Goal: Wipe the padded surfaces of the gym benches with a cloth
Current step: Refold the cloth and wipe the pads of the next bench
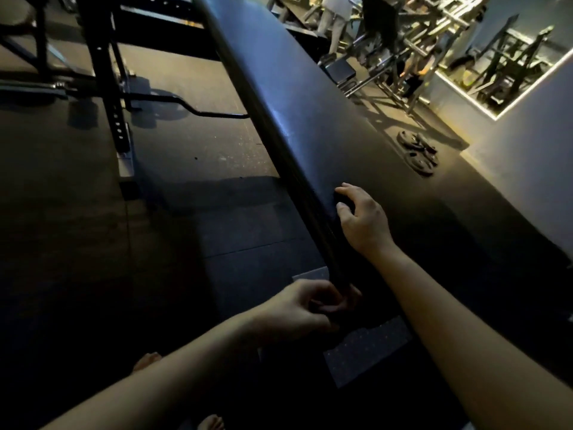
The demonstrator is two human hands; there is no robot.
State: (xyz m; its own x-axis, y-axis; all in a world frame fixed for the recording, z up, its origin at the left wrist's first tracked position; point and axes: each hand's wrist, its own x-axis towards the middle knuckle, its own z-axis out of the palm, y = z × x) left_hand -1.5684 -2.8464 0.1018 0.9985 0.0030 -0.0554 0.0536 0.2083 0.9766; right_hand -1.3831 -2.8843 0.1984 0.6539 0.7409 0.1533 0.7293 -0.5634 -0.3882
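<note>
at bench pad (294, 88) left edge: right hand (362, 218) curled over dark cloth (342, 200)
near end of edge: left hand (297, 311) gripping pad corner
left of edge: open floor (186, 212), rack (105, 72) beyond
right side: weight plates (418, 153) near wall (527, 156)

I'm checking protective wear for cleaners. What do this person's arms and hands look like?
The left forearm and right forearm are bare, no sleeves in view. The left hand and right hand wear no gloves; no watch, band or ring shows in the dim light.
</note>
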